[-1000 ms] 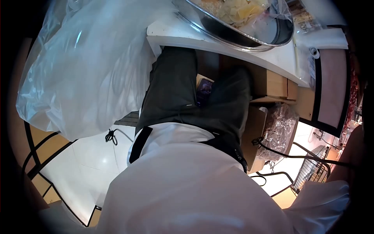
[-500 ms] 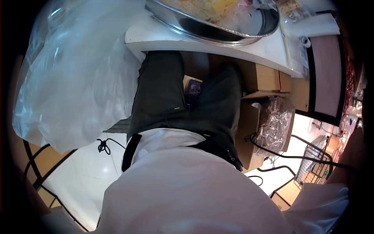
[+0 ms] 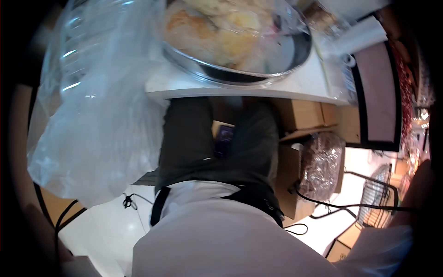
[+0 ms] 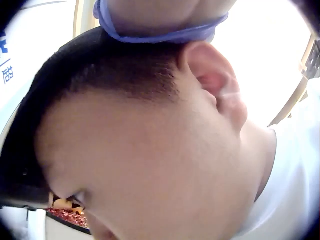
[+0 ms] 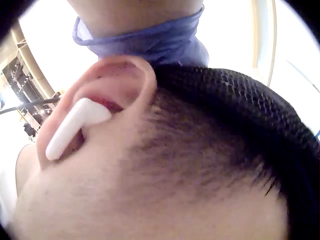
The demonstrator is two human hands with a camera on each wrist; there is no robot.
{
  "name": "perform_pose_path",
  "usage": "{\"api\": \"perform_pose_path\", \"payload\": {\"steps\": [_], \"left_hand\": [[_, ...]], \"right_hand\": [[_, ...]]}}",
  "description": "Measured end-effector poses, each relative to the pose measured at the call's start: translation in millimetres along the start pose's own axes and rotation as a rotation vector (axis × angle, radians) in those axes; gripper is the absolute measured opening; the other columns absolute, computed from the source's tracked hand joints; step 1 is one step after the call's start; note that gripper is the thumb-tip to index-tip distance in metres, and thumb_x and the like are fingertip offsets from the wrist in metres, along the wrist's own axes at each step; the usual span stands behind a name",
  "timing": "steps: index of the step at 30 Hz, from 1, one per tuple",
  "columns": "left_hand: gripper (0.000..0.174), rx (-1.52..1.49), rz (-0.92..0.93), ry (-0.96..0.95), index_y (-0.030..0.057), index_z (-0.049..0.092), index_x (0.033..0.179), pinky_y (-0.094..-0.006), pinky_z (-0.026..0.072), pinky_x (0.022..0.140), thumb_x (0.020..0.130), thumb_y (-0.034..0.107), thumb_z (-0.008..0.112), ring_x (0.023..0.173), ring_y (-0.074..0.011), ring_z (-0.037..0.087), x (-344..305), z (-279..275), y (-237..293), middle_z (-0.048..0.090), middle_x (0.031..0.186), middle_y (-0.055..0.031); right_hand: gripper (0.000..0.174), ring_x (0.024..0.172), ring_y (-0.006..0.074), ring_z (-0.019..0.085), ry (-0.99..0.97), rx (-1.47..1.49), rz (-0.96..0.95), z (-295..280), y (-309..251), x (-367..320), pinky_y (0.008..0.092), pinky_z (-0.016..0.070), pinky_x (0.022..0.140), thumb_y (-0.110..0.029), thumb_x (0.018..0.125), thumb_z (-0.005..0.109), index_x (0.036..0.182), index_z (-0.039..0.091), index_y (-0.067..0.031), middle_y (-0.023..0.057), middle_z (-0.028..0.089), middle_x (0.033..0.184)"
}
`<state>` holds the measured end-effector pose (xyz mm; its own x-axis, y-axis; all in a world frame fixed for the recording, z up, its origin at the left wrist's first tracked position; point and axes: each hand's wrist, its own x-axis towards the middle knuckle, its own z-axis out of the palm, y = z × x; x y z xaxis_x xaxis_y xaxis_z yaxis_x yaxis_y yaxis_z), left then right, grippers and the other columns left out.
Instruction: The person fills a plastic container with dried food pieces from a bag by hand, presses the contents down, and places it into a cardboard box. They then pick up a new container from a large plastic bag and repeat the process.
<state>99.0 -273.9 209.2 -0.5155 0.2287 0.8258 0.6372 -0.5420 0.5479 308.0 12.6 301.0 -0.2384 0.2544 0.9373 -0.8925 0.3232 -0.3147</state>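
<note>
Neither hand shows in the head view. At the top of the left wrist view, the cuff of a blue glove (image 4: 167,36) circles the left wrist beside the person's head, against a black cap (image 4: 30,120). In the right wrist view the right hand's blue glove (image 5: 150,42) is above an ear holding a white earbud (image 5: 75,125), close to the cap's black mesh (image 5: 240,95). The fingers of both hands are hidden, so whether they touch or hold the cap cannot be told.
A metal-rimmed round tray (image 3: 221,76) with plastic-wrapped contents stands on a white table (image 3: 304,90). A large translucent plastic bag (image 3: 101,124) hangs at left. Cardboard boxes (image 3: 300,113), a clear-wrapped bundle (image 3: 323,166), black cables (image 3: 369,207) and a wire basket (image 3: 376,196) are at right.
The head view has shifted, so the table, tray, legs and boxes sit lower in it and more of the tray's contents shows. Both hands remain outside the head view.
</note>
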Motion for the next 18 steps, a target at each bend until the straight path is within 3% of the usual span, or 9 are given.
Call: {"api": "perform_pose_path", "payload": {"steps": [11, 14, 15, 16, 17, 18], "left_hand": [[0.054, -0.060, 0.020, 0.052, 0.0086, 0.045, 0.139, -0.0557, 0.0159, 0.116, 0.099, 0.045, 0.038, 0.145, -0.0354, 0.020, 25, 26, 16, 0.030, 0.152, -0.0198], [0.054, -0.078, 0.052, 0.109, 0.0086, 0.045, 0.139, -0.0559, 0.0151, 0.116, 0.099, 0.045, 0.038, 0.145, -0.0354, 0.019, 30, 41, 19, 0.030, 0.153, -0.0199], [0.054, -0.069, 0.062, 0.139, 0.0086, 0.045, 0.139, -0.0559, 0.0149, 0.116, 0.099, 0.045, 0.038, 0.145, -0.0353, 0.019, 30, 45, 19, 0.030, 0.153, -0.0199], [0.054, -0.042, 0.052, 0.168, 0.0086, 0.045, 0.139, -0.0560, 0.0146, 0.117, 0.099, 0.045, 0.038, 0.146, -0.0353, 0.018, 28, 48, 19, 0.029, 0.153, -0.0199], [0.054, 0.138, -0.003, 0.191, 0.0081, 0.044, 0.140, -0.0550, 0.0041, 0.119, 0.099, 0.042, 0.040, 0.148, -0.0340, 0.005, 26, 49, 17, 0.019, 0.157, -0.0195], [0.053, 0.099, -0.090, -0.019, 0.0081, 0.045, 0.139, -0.0551, 0.0048, 0.118, 0.099, 0.042, 0.039, 0.148, -0.0346, 0.007, 31, 40, 17, 0.020, 0.157, -0.0199]], "right_hand": [[0.057, 0.138, 0.0365, 0.031, -0.015, 0.144, -0.022, 1, -9, 34, 0.0572, 0.0184, 0.115, -0.039, 0.095, 0.043, 0.143, 0.037, -0.0080, 0.0185, 0.037, 0.145], [0.057, 0.138, 0.0365, 0.031, -0.046, 0.356, -0.052, -1, -14, 28, 0.0571, 0.0187, 0.115, -0.038, 0.095, 0.043, 0.143, 0.037, -0.0079, 0.0185, 0.037, 0.145], [0.058, 0.140, 0.0349, 0.028, -0.107, 0.144, 0.202, -10, -17, 19, 0.0568, 0.0220, 0.115, -0.039, 0.096, 0.041, 0.145, 0.034, -0.0082, 0.0187, 0.033, 0.149], [0.058, 0.143, 0.0338, 0.024, 0.069, 0.008, -0.076, -16, 4, 35, 0.0561, 0.0201, 0.116, -0.040, 0.099, 0.037, 0.147, 0.030, -0.0089, 0.0182, 0.029, 0.152], [0.058, 0.143, 0.0334, 0.022, 0.023, -0.014, -0.061, -24, 15, 37, 0.0564, 0.0198, 0.116, -0.041, 0.099, 0.036, 0.148, 0.030, -0.0094, 0.0172, 0.025, 0.154], [0.058, 0.144, 0.0331, 0.021, -0.016, -0.042, -0.036, -30, 24, 38, 0.0567, 0.0196, 0.116, -0.042, 0.100, 0.035, 0.148, 0.029, -0.0099, 0.0163, 0.022, 0.156]]}}
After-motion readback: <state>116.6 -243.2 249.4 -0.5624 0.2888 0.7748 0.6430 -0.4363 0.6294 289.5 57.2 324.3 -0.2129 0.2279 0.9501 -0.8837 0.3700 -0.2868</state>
